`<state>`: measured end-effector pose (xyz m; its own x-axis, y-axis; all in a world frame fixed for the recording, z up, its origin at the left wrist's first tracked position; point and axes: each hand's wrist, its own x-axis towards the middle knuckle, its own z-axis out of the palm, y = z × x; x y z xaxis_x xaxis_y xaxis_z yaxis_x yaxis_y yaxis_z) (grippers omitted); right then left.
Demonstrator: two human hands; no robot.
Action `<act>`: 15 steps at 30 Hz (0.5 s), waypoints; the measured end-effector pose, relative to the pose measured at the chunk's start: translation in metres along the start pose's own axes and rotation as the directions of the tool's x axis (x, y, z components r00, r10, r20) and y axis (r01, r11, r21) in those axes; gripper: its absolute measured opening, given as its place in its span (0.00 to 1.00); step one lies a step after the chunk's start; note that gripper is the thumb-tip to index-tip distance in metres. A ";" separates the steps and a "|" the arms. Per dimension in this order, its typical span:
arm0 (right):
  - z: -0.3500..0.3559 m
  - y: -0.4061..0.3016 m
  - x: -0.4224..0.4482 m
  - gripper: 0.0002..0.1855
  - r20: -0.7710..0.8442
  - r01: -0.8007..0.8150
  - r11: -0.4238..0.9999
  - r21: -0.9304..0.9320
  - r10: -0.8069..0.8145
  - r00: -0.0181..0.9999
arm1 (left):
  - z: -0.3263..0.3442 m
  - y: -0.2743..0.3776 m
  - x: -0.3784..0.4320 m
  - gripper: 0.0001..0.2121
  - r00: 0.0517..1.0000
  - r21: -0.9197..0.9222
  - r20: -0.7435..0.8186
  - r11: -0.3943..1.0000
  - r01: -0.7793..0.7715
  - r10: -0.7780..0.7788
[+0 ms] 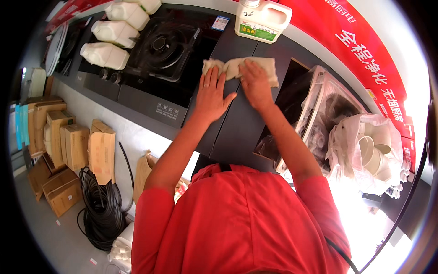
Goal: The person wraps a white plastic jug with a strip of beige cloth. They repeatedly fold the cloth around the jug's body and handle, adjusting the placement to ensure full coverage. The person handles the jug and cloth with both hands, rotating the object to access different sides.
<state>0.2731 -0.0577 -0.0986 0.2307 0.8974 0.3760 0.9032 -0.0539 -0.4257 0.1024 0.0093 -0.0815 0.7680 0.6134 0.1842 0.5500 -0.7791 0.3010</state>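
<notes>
A cream cloth [234, 68] lies bunched on the dark countertop [236, 120], between a black gas hob [162, 48] and a plastic-wrapped appliance. My left hand [213, 95] rests flat at the cloth's left part, with its fingertips on it and its thumb spread out over the counter. The palm of my right hand [255, 82] faces down, and its fingers press on the cloth's middle and right part. Behind the cloth stands a white plastic jug [261, 20] with a green label.
Several white plastic bottles [104, 55] lie on the hob's left side. At the right are the plastic-wrapped appliance [318, 116] and a clear bag [369, 154] holding white plastic pipe fittings. Cardboard boxes [102, 150] and a coil of black hose [102, 212] sit below, left of the counter.
</notes>
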 end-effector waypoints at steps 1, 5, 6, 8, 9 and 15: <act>0.000 -0.014 -0.009 0.21 0.020 0.038 0.999 0.025 -0.038 0.999 | -0.007 0.004 -0.019 0.31 1.000 -0.006 0.007 1.000 0.011 -0.011; -0.002 -0.069 -0.067 0.22 0.171 0.177 0.972 0.157 -0.203 0.964 | -0.035 0.019 -0.119 0.25 0.993 -0.055 0.041 0.992 0.113 -0.111; -0.010 -0.076 -0.084 0.21 0.209 0.185 0.956 0.226 -0.233 0.950 | -0.041 0.023 -0.145 0.24 0.987 -0.073 0.090 0.987 0.143 -0.136; -0.027 -0.085 -0.115 0.19 0.243 0.184 0.920 0.345 -0.277 0.930 | -0.049 0.035 -0.189 0.21 0.979 -0.086 0.155 0.985 0.146 -0.132; -0.036 -0.084 -0.130 0.18 0.248 0.172 0.905 0.389 -0.283 0.927 | -0.049 0.040 -0.202 0.20 0.980 -0.095 0.173 0.989 0.117 -0.099; -0.091 -0.046 -0.154 0.14 0.385 0.096 0.940 0.327 -0.226 0.895 | -0.043 0.047 -0.176 0.15 0.994 -0.277 0.105 0.961 -0.010 0.040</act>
<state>0.2284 -0.2336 -0.0620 -0.1364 0.9838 0.1160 0.7528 0.1791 -0.6334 -0.0215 -0.1298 -0.0593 0.8197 0.5645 0.0967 0.4304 -0.7186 0.5463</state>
